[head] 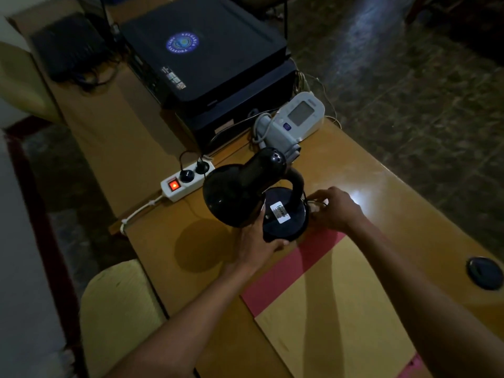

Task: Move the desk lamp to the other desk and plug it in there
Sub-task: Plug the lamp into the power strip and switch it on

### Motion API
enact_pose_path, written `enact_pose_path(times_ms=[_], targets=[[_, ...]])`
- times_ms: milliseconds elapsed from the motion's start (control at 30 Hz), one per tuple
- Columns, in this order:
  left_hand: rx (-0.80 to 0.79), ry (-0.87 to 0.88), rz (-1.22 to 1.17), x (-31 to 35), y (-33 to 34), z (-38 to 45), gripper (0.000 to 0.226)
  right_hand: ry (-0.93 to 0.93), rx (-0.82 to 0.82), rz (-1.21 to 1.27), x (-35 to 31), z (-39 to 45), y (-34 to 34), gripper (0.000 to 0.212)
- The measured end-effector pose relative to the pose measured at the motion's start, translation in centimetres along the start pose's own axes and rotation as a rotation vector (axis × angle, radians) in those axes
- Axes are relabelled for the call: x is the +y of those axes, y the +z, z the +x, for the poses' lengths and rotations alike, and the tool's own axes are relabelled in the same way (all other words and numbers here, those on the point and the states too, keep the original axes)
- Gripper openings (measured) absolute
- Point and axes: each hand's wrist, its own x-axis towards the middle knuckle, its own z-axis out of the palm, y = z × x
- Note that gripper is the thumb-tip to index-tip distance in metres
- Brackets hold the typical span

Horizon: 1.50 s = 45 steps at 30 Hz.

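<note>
A wooden desk [381, 170] carries a black lamp [253, 197], a white power strip [185, 180] with its red switch lit, a grey monitor [297, 118], a yellow-and-pink folder [335, 304], a black printer [207, 58], and, far back, a dark blurred object, possibly a keyboard [72, 47].

Overall light: dim, with the room's edges sinking into near black.
Brightest spot: a white glare patch on the glossy desk [409, 203], just beside the right hand [336, 208].
Second sheen: a pale streak on the floor [357, 47] at the upper right.
Glowing point: the red switch on the power strip [185, 184].
Shadows: a round soft shadow on the desk left of the lamp [245, 195]; forearm shadows across the folder [327, 296].
Sharpness: soft and grainy throughout.
Distortion: wide-angle bending at the left and bottom edges.
</note>
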Motion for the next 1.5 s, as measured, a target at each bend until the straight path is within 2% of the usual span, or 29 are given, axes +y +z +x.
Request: enact_pose_path(times_ms=[67,200,300,367,467,533,667,767,900,1000,1033,1100,1133,1233,1333,1433,1500], targets=[[0.031,0.018,0.042,0.1,0.2,0.6,0.110,-0.053,0.060,-0.039,0.7,0.3,0.3,0.029],[-0.009,-0.017,0.073,0.7,0.5,1.9,0.111,-0.122,0.162,-0.105,1.6,1.4,-0.4,0.016],[-0.021,-0.025,0.079,1.6,0.7,3.1,0.112,-0.121,0.285,0.013,2.1,4.0,-1.9,0.022],[-0.026,-0.038,0.002,2.4,1.0,3.8,0.113,-0.092,0.349,0.153,2.1,6.2,-3.3,0.024],[-0.081,-0.124,-0.145,3.5,1.8,4.4,0.112,0.002,0.366,0.242,1.4,9.6,-5.1,0.019],[-0.115,-0.129,-0.157,4.2,2.1,4.7,0.109,0.063,0.370,0.248,1.1,11.6,-5.9,0.016],[-0.230,-0.068,-0.175,4.0,1.7,5.0,0.079,0.096,0.301,0.343,0.6,13.6,-5.0,0.012],[-0.308,-0.035,-0.150,3.6,1.0,5.2,0.069,0.036,0.266,0.375,0.7,13.2,-3.7,0.012],[-0.349,-0.126,-0.074,3.5,0.5,5.9,0.068,-0.149,0.495,0.386,1.0,10.6,-2.4,0.015],[-0.294,-0.200,0.047,3.8,1.6,6.4,0.076,-0.214,0.632,0.409,1.2,7.5,-1.7,0.017],[-0.281,-0.214,0.023,4.0,2.2,6.4,0.064,-0.209,0.661,0.406,1.4,6.2,-1.4,0.019],[-0.289,-0.230,-0.026,4.3,3.3,6.1,0.026,-0.143,0.640,0.401,2.0,3.5,-0.1,0.032],[-0.279,-0.230,-0.040,4.5,3.8,6.1,0.023,-0.098,0.576,0.409,2.4,2.1,0.8,0.041],[-0.176,-0.185,-0.128,5.3,4.0,5.7,0.025,-0.069,0.304,0.279,3.1,-0.9,3.4,0.073],[-0.011,-0.043,0.001,5.1,2.6,5.7,0.059,-0.061,0.220,0.064,2.8,-1.2,4.3,0.108],[-0.061,0.028,0.042,3.7,1.5,5.7,0.043,-0.012,0.158,-0.057,1.8,-0.5,4.5,0.134],[-0.093,0.089,0.020,3.1,0.8,5.7,0.036,0.002,0.167,-0.096,1.6,0.2,4.5,0.137]])
